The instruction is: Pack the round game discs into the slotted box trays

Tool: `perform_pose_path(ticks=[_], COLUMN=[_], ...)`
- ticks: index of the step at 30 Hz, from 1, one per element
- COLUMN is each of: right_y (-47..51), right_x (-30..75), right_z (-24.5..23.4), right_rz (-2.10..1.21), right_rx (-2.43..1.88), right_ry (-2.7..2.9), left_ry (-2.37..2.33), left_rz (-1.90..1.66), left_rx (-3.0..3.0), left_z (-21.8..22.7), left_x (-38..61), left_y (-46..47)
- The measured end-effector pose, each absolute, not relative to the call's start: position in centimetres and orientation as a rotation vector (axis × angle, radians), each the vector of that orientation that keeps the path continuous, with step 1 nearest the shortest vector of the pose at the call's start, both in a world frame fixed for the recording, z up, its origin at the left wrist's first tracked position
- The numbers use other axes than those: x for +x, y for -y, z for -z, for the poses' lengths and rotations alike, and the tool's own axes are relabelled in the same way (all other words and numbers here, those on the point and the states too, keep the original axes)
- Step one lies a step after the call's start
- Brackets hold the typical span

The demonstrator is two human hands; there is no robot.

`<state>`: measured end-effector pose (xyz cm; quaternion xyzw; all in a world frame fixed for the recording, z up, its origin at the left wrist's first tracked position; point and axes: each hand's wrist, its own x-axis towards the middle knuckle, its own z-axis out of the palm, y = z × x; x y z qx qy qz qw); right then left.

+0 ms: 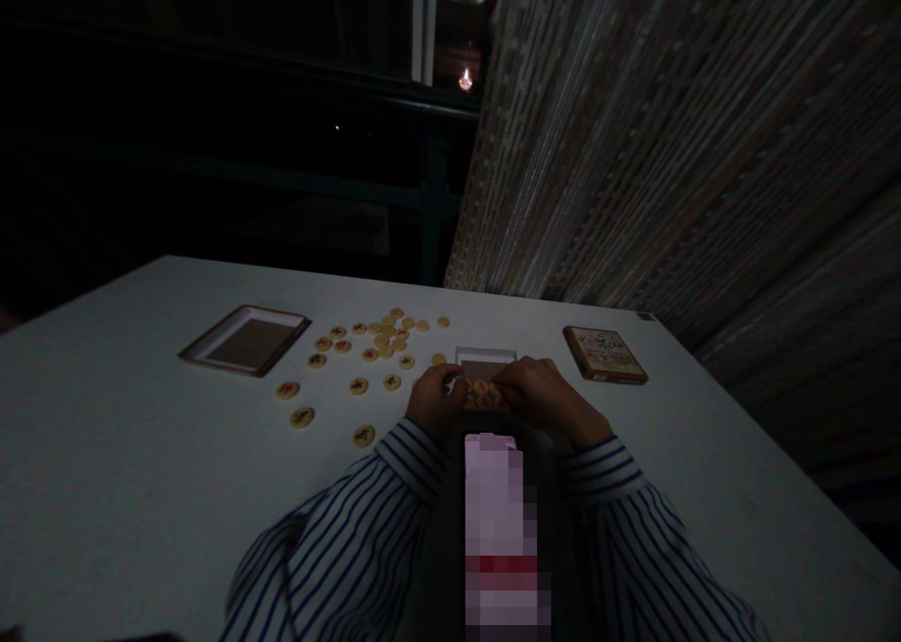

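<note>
Right in front of me is a shallow open box (485, 355), its near part filled with rows of red-marked Chinese chess pieces (481, 394). My left hand (437, 402) is closed at the left side of the rows, thumb against the end piece; whatever lies within its curled fingers is hidden. From the right, my right hand (545, 396) reaches over the box with its fingertips pinched on a chess piece at the end of the rows. Loose round chess pieces (358, 386) lie scattered to the left, some face up with black or red characters, others blank.
An open box half (246, 340) lies at the table's far left. A closed box with a printed lid (605, 354) rests on the right of the white table (211, 473). Close to me is a lit, pixelated screen (493, 520). A string curtain (563, 154) hangs behind.
</note>
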<state>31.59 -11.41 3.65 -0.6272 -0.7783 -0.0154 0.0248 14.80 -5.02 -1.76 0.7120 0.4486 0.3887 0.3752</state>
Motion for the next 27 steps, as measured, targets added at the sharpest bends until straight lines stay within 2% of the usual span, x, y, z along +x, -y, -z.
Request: perform_pose_path(ticks=[27], right_y=[11.69], right_x=[31.36], right_z=[-4.08], right_rz=[0.054], right_rx=[-2.044], right_ry=[2.386], left_ry=[-1.238], left_rz=[-0.874], left_rx=[1.894], left_z=[1.26], left_x=[14.73], left_y=[5.06])
